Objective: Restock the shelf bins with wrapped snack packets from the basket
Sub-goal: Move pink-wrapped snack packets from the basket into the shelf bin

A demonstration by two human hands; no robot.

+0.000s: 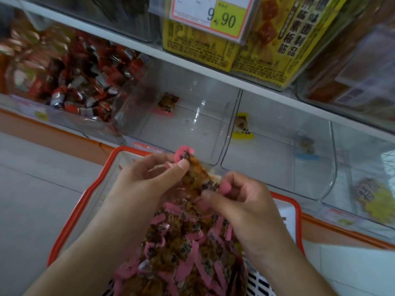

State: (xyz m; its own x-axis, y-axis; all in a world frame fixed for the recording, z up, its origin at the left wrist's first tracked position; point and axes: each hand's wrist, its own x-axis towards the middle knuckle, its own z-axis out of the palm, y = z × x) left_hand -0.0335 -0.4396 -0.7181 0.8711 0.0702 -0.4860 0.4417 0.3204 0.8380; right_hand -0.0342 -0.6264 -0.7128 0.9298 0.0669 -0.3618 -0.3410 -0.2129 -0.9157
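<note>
Fingers of both hands (149,176) (241,199) pinch pink-edged packets (192,242); price tag (213,16) reads 9.90.

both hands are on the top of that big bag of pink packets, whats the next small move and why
Probably pull the bag's top apart: the left hand and right hand pinch it, and the clear bin behind holds one matching pink packet.

Dim, soft (edges blurred), wide-angle warp

price tag (208,17); yellow boxes (267,52), grey floor (32,178)
</note>
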